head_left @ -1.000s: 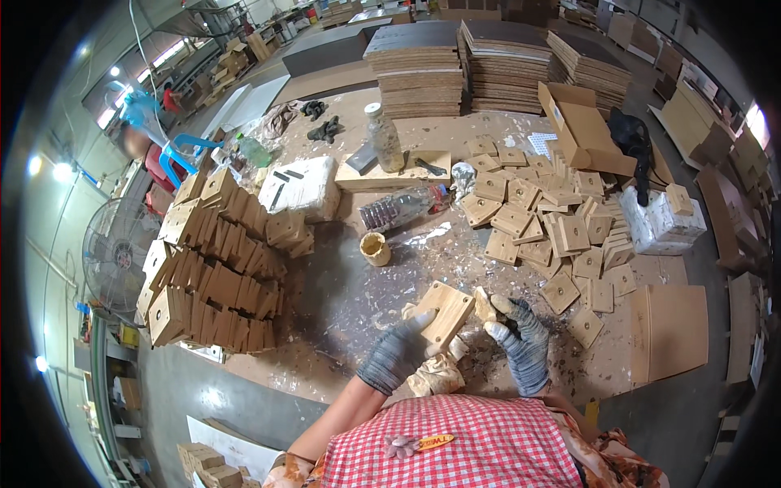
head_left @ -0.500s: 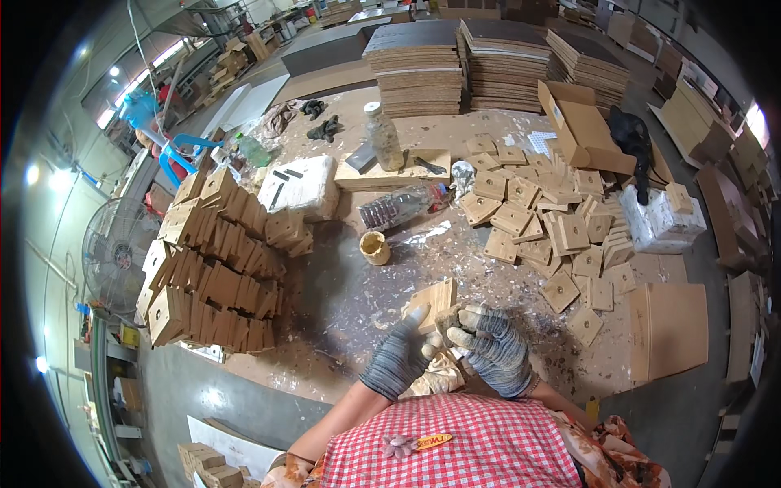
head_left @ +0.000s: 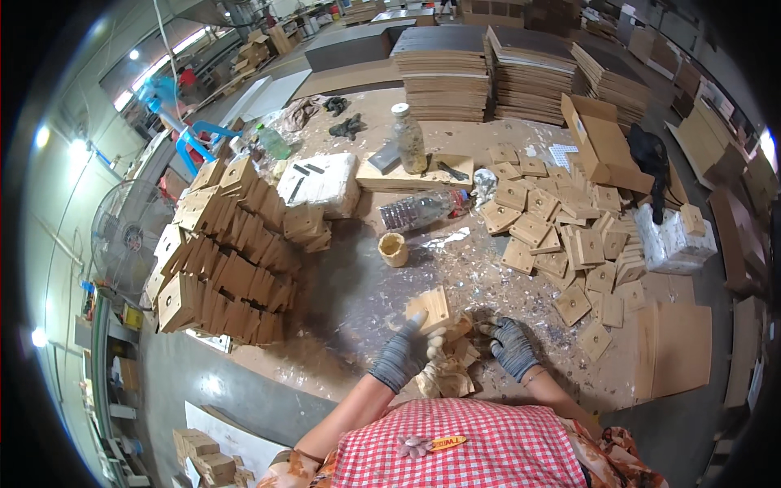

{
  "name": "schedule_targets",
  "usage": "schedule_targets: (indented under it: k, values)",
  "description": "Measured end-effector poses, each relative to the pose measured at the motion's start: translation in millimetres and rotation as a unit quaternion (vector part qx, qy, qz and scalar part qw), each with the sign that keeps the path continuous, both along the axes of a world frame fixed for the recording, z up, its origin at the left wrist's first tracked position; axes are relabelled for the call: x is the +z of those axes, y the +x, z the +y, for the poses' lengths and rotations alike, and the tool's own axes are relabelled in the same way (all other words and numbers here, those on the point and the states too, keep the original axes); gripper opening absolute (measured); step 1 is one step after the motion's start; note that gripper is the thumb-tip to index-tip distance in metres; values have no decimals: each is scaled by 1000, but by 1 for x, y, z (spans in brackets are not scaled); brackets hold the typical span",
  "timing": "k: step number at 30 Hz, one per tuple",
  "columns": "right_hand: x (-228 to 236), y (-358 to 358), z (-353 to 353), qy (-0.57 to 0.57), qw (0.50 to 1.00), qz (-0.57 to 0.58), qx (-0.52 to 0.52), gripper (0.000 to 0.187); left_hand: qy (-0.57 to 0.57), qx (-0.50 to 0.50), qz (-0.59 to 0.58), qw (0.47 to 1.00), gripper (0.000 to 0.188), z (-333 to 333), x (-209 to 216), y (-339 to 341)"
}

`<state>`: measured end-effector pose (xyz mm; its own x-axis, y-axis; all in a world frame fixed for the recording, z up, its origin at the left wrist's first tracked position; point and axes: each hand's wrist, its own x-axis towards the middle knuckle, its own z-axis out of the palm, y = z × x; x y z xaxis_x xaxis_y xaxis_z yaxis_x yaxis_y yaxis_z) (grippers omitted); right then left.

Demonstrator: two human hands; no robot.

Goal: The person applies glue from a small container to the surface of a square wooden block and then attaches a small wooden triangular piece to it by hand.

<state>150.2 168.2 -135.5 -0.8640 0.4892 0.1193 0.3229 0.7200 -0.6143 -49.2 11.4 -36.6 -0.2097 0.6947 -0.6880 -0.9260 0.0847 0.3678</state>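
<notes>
My left hand (head_left: 399,356), in a grey knit glove, grips a square wooden block (head_left: 429,307) with the thumb on its face. Below and beside the block, a crumpled cream rag (head_left: 450,374) lies against the left fingers. To the right of the rag is my right hand (head_left: 513,348), also gloved, apart from the block. Its fingertips are dark and blurred beside the rag's edge, so whether they pinch anything does not show. A small round tub (head_left: 394,250) with a crusted rim stands beyond the block.
Stacked wooden blocks (head_left: 236,260) rise at the left; loose drilled blocks (head_left: 529,232) are heaped at the right. Across the middle lie a clear plastic bottle (head_left: 419,210), a standing jar (head_left: 409,142) and a white wrapped package (head_left: 321,185). An open cardboard box (head_left: 598,142) sits at the far right.
My right hand has moved away from the block toward the right, uncovering more of the rag. The left hand still holds the block. The whole view has shifted slightly.
</notes>
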Motion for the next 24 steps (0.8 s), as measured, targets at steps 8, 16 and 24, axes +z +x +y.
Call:
schedule_targets:
  k: [8, 16, 24]
  values:
    - [29, -63, 44, 6, 999, 40, -13, 24, -107, -172, 240, 949, 52, -25, -58, 8]
    - [64, -207, 64, 100, 982, 107, 119, 29, -92, -127, 514, 844, 64, -31, -88, 20]
    - [25, -293, 62, 139, 968, -137, 159, 24, -93, -58, 441, 891, 46, -38, -34, 14]
